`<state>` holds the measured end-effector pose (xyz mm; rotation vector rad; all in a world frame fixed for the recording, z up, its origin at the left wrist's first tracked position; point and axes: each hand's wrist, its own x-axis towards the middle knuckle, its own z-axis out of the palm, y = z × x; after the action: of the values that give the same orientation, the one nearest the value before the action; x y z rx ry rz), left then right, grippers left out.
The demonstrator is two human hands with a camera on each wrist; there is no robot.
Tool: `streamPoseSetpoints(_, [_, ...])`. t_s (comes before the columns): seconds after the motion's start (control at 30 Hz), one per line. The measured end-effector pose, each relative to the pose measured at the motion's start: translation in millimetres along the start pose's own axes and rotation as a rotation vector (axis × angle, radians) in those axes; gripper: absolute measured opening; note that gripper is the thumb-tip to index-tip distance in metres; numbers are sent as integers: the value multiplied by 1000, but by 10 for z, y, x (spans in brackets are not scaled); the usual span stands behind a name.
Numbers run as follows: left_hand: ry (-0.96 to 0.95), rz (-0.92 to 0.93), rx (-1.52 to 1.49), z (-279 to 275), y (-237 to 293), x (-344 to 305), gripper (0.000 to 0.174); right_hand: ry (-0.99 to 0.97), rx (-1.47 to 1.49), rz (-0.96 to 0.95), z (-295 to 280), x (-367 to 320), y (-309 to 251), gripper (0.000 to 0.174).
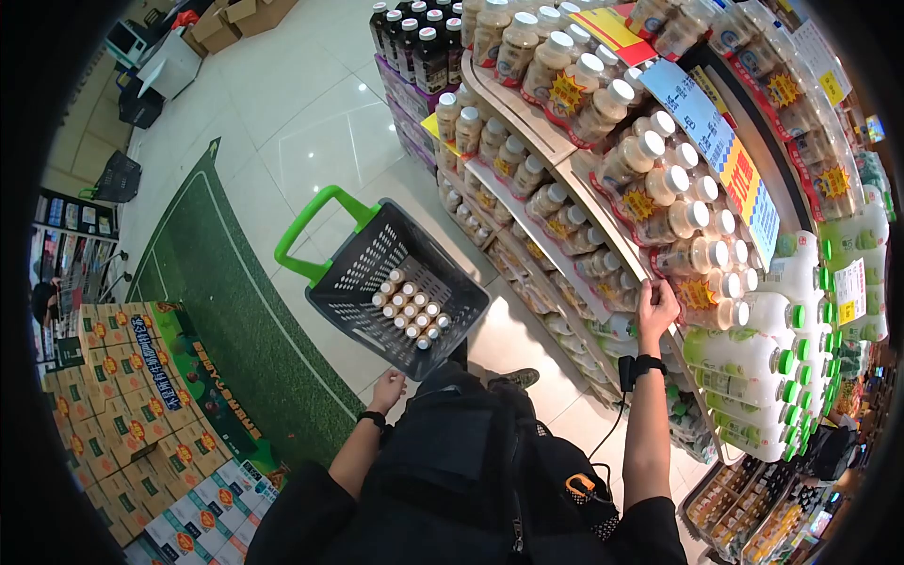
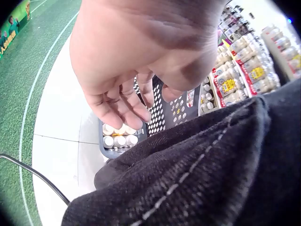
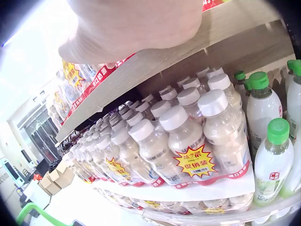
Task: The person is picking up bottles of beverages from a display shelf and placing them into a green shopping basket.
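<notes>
My right hand (image 1: 657, 309) is at the edge of the upper shelf, fingers bent, right beside a shrink-wrapped pack of white-capped bottles (image 1: 697, 294) with a yellow starburst label. In the right wrist view its palm side covers the top, and most fingers are hidden. Low at my side, my left hand (image 1: 389, 389) hangs with loosely curled fingers and nothing in them. Just beyond it stands a dark grey shopping basket (image 1: 377, 240) with a green handle (image 1: 299, 229). White-capped small bottles (image 1: 410, 311) sit grouped inside the basket.
Tiered shelves hold more bottle packs (image 3: 195, 162), with green-capped white bottles (image 3: 273, 165) to the right. Dark bottles (image 1: 428, 61) stand at the far end. Stacked cartons (image 1: 122, 405) border a green mat (image 1: 235, 311) on the left. A cable (image 1: 610, 435) hangs from my right wrist.
</notes>
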<state>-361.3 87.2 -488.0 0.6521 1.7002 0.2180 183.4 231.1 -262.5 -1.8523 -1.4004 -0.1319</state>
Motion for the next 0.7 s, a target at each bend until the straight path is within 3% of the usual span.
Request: streamPoseSetpoints(0.7, [2,-6,-19,38,-63,-171,32,-62,157,144,-143,34,160,23])
